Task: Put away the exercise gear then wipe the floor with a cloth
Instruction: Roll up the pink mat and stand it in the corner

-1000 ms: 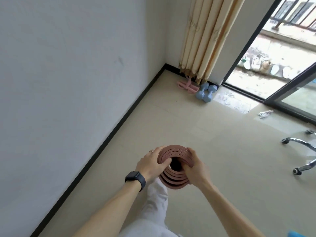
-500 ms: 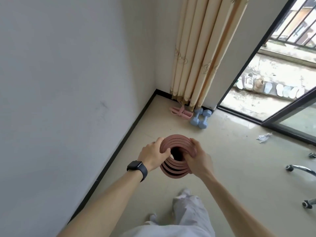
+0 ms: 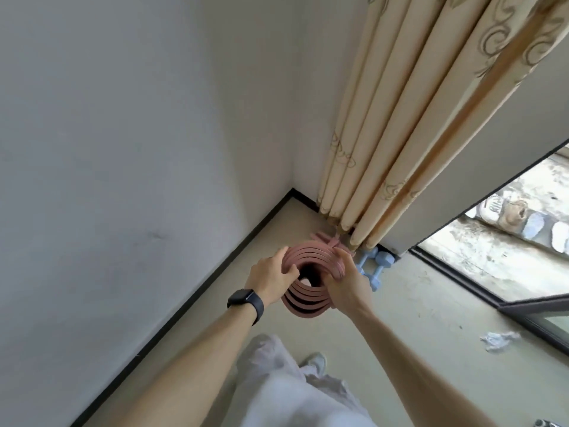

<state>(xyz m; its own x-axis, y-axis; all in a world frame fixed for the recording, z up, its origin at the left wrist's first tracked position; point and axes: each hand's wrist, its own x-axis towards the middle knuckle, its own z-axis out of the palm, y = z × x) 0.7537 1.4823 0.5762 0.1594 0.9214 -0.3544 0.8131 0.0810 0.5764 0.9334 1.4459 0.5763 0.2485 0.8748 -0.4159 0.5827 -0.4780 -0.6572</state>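
While the person stands in white trousers (image 3: 277,377) and a pale shoe (image 3: 315,362) on the beige floor (image 3: 415,328), both bare arms reach forward. The left hand (image 3: 271,274), with a black smartwatch (image 3: 246,298) at its wrist, and the right hand (image 3: 345,282) hold a loosely rolled pink mat (image 3: 308,303) in the air, end-on. The fingers (image 3: 341,255) of both hands are clamped round its coiled layers from either side. To the right a crumpled white cloth (image 3: 498,340) lies on the floor. Beyond the mat, blue dumbbells (image 3: 374,261) and a pink piece of gear (image 3: 324,237) lie in the corner under the cream curtain (image 3: 400,149).
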